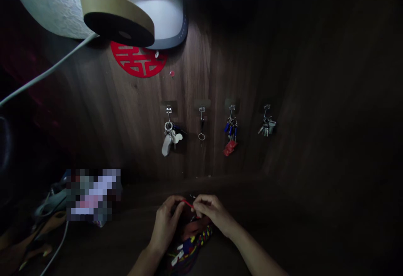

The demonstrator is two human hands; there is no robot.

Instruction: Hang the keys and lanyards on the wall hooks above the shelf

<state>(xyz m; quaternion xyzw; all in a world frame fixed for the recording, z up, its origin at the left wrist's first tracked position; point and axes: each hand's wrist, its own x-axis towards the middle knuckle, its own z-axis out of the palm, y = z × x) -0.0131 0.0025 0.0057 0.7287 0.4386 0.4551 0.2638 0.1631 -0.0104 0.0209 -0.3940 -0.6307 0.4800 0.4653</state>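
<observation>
Low in the head view, my left hand [165, 225] and my right hand [209, 213] come together over a dark surface. A short red cord [188, 203] runs between them, pinched by the fingers of both hands. Just below the hands lies a multicoloured woven strap [190, 242] in red, blue, yellow and white. Its upper end is partly hidden behind my fingers. Small metal bits [192, 196] show above my right fingers, too dark to identify.
A dark wood panel [201, 79] rises ahead, with several hooks holding key bunches [231, 131]. Above them are a red double-happiness cutout [138, 60], a round lamp base [118, 18] and a cap [166, 20]. A grey cable [47, 72] crosses the left, and a pixelated patch [93, 194] hides items lower left.
</observation>
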